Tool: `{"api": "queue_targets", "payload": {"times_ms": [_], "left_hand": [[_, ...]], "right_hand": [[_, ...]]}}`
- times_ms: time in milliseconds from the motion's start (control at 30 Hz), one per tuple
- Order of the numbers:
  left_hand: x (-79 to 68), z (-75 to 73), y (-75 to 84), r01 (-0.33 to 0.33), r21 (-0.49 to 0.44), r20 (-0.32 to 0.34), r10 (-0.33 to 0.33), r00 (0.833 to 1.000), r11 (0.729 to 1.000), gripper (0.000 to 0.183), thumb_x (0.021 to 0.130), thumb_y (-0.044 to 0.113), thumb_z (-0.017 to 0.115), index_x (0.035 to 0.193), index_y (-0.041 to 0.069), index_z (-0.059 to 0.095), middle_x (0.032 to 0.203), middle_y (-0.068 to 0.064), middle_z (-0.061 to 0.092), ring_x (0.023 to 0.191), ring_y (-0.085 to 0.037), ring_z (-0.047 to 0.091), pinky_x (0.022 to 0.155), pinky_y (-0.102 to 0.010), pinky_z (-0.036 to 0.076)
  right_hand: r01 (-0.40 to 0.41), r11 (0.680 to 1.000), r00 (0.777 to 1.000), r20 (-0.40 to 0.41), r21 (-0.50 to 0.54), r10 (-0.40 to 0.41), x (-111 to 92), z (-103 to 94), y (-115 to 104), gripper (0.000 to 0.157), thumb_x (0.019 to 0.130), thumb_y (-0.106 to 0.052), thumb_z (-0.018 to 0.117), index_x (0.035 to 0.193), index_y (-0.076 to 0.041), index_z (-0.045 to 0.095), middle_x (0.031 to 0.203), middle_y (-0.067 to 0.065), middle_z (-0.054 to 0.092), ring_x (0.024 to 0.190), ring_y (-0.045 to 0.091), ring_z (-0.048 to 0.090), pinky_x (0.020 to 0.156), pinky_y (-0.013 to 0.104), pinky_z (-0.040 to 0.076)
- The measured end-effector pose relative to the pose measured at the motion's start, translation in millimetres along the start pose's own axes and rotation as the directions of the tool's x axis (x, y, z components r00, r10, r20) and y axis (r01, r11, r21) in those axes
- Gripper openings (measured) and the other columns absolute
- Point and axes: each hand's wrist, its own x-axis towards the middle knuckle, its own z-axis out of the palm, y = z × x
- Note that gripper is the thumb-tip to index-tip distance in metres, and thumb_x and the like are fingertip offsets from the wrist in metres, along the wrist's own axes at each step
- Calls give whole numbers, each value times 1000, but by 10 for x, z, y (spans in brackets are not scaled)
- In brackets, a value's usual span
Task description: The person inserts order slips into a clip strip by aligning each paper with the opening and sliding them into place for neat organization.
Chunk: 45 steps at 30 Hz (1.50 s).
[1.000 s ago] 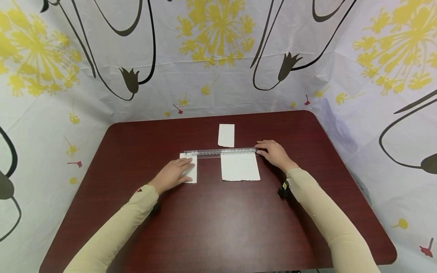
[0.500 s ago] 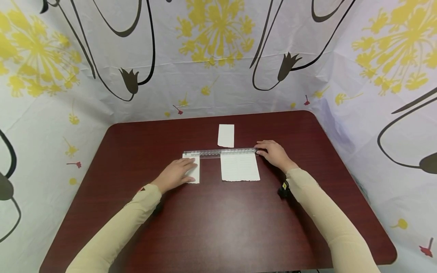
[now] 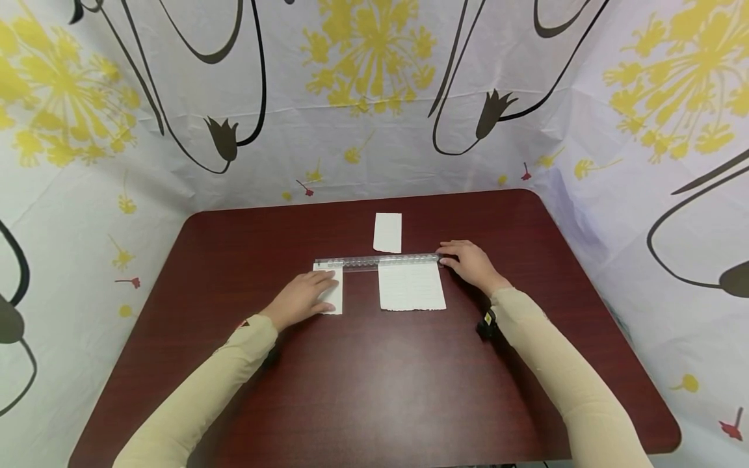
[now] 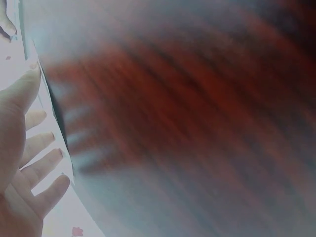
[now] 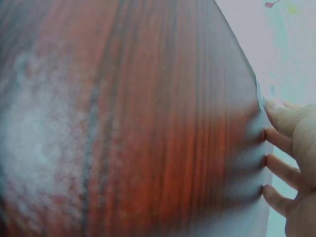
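Observation:
A clear plastic ruler (image 3: 357, 261) lies crosswise on the dark red table. My right hand (image 3: 470, 265) holds its right end, with the thumb on the near side and the fingers toward the far edge. On a narrow piece of white paper (image 3: 334, 300) my left hand (image 3: 300, 299) rests with straight fingers. That paper's top edge meets the ruler's left part. A wider lined paper (image 3: 412, 286) with a ragged bottom edge lies under the ruler's right half. In the left wrist view the left hand (image 4: 24, 148) shows spread fingers; the right wrist view shows the right hand (image 5: 296, 158) at its edge.
A third small white paper (image 3: 388, 232) lies beyond the ruler. The table (image 3: 374, 390) has rounded corners, and a white cloth (image 3: 374, 149) with yellow flowers and dark stems hangs around it.
My left hand has slid the narrow paper slightly right along the ruler, then stays still over the last half second. The right hand, ruler and other papers have not visibly moved.

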Motion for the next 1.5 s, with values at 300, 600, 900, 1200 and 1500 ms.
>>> {"api": "queue_targets", "payload": {"times_ms": [300,600,900,1200,1500], "left_hand": [[31,16,23,-18,0,-21,18,1000,1000,62,89,50,67,136,11,60,146,-10,56,135,-29,52,109,-49,45],[46,6,53,-1,-1,-1,1,1000,1000,62,89,52,67,136,12,60,147,-9,55,136,-28,52,110,-48,45],[57,7,55,0,-5,-7,0,1000,1000,63,89,52,67,136,12,59,147,-9,55,136,-28,52,110,-48,45],[71,-4,94,-11,11,-19,11,1000,1000,62,88,51,68,135,11,60,145,-11,56,134,-29,53,108,-48,46],[125,-6,142,-23,17,-16,23,1000,1000,63,89,51,67,136,10,59,146,-11,56,134,-29,53,109,-48,45]], "right_hand": [[0,1000,1000,3,-5,0,-3,0,-9,39,98,-23,61,135,-10,62,148,14,52,141,38,43,114,57,37],[1,1000,1000,5,-7,-1,-11,4,-20,39,99,-24,61,135,-10,62,148,14,52,140,37,43,114,57,38],[-3,1000,1000,2,-5,3,-1,-4,-23,38,98,-24,61,134,-10,62,148,14,53,141,37,43,114,57,38],[-6,1000,1000,7,-7,6,-6,-8,-34,38,99,-24,61,135,-10,62,148,14,53,141,37,42,115,56,37],[-4,1000,1000,-1,-10,4,-3,-4,-30,38,99,-24,61,134,-10,62,148,14,53,141,37,42,115,56,37]]}}
